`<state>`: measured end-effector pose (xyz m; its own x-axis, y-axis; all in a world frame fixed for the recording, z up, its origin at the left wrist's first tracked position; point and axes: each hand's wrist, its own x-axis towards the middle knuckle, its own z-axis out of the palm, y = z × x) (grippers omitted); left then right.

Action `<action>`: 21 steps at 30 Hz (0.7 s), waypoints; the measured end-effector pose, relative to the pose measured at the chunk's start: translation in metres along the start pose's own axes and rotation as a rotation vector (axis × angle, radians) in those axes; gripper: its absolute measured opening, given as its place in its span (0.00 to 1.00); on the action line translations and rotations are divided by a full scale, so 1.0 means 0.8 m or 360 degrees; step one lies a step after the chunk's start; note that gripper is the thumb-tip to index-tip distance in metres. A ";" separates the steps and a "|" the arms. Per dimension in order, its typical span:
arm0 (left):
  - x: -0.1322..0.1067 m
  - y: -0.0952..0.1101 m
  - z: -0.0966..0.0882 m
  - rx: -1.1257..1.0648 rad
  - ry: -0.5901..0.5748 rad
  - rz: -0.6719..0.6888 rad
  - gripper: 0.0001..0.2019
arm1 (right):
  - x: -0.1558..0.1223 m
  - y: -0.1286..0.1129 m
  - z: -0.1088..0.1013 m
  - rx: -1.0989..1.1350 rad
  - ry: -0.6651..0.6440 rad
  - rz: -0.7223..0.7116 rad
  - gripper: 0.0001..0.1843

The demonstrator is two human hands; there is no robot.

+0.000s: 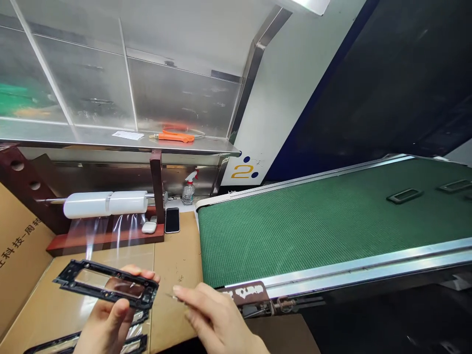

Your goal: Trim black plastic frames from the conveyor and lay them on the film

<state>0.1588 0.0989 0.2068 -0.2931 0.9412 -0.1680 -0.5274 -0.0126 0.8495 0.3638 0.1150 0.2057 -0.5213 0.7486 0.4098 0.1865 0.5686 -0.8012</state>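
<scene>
My left hand (112,314) is closed around a long black plastic frame (68,278) with a see-through window, tilted above the cardboard-covered bench. The thumb presses its near edge, and the fingers reach round behind it. Just to the right, my right hand (216,314) pinches a thin pointed metal tool (170,295), mostly hidden by the fingers. Its tip points toward the frame's right end, with a small gap between them. More black frames (55,342) lie on the bench under my left hand.
Two white film rolls (106,204) hang on a reddish stand at the back left. Beside them are an earbud case (149,226), a phone (172,220) and a spray bottle (188,191). A green conveyor (295,226) on the right carries dark frames (403,195). An orange electric screwdriver (177,137) lies on the metal shelf.
</scene>
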 end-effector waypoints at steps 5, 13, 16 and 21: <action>0.001 -0.003 -0.004 0.0054 -0.0006 0.0029 0.25 | 0.006 -0.017 -0.011 -0.0806 0.0161 -0.0346 0.19; 0.005 -0.007 -0.021 0.0080 -0.0050 -0.0041 0.27 | 0.007 -0.025 -0.008 -0.0968 0.0162 -0.0357 0.18; 0.005 -0.008 -0.027 0.0077 -0.0037 -0.0023 0.26 | 0.005 -0.027 -0.008 -0.1004 0.0167 -0.0363 0.18; -0.008 -0.005 -0.017 0.0129 0.0020 0.0099 0.26 | 0.002 -0.033 -0.003 -0.1052 0.0175 -0.0343 0.18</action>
<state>0.1520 0.0887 0.1979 -0.3337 0.9351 -0.1193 -0.4418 -0.0434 0.8960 0.3601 0.1022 0.2282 -0.5229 0.6063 0.5992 0.5737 0.7702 -0.2786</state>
